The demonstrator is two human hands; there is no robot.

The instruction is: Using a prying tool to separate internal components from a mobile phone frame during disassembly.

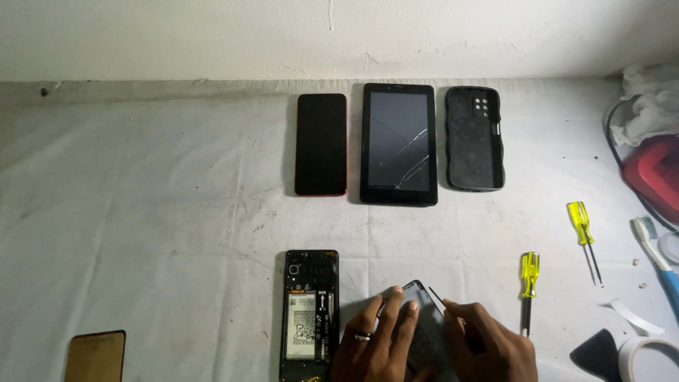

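At the bottom centre my left hand (pixel 371 343), with a ring on one finger, rests its fingers on a dark phone back cover (pixel 423 311) lying on the white cloth. My right hand (pixel 488 346) pinches a thin black tool (pixel 436 300) whose tip touches the cover's top edge. Just left of my hands lies an opened phone (pixel 310 311) with its battery and inner parts exposed.
Along the back sit a black phone with a red rim (pixel 321 143), a tablet with a cracked screen (pixel 397 143) and a black phone case (pixel 474 138). Yellow-handled screwdrivers (pixel 529 283) (pixel 583 233), a toothbrush (pixel 654 247), tape roll (pixel 647 357) and a red object (pixel 654 173) lie at the right. A brown panel (pixel 95 356) is at the bottom left.
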